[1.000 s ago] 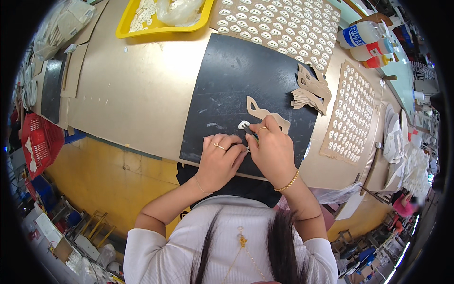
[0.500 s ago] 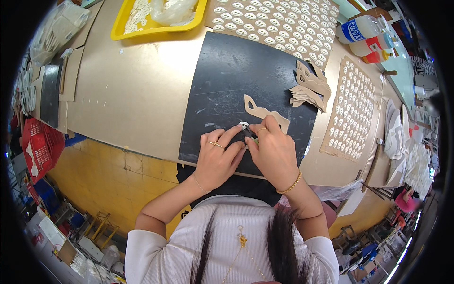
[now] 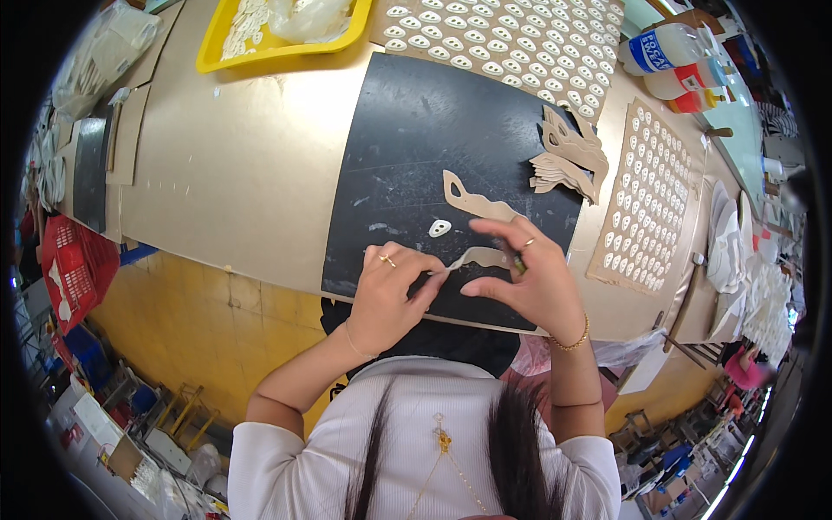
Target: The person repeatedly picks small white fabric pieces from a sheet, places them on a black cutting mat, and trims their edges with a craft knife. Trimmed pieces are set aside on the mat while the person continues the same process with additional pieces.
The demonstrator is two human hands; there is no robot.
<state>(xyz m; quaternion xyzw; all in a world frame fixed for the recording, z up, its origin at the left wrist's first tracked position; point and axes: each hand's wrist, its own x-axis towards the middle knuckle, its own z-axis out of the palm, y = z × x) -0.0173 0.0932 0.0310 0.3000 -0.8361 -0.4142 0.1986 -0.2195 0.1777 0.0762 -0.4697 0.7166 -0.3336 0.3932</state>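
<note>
A thin pale strip (image 3: 475, 255) bends between my hands, above the front of a black mat (image 3: 407, 130). The thumb and forefinger of my left hand (image 3: 390, 290) pinch its left end. My right hand (image 3: 542, 282) is at the strip's other end, thumb and forefinger spread wide. A small greenish thing (image 3: 518, 263) shows among its curled fingers; its kind is unclear. Just beyond my fingertips, a small white rounded piece (image 3: 440, 228) with dark holes lies on the mat. Past that lies a wavy tan cut-out (image 3: 477, 204), its right end partly behind my right hand.
Stacked tan cut-outs (image 3: 568, 156) lie at the mat's right. Boards with rows of white pieces stand behind (image 3: 520, 43) and to the right (image 3: 646, 199). A yellow tray (image 3: 286, 54) holds white pieces and a plastic bag. Bottles (image 3: 663, 52) stand at the back right.
My hands have moved apart, the right one going right and its thumb and forefinger spreading. The pale strip now shows between them. The white piece, formerly at my fingertips, lies uncovered on the mat.
</note>
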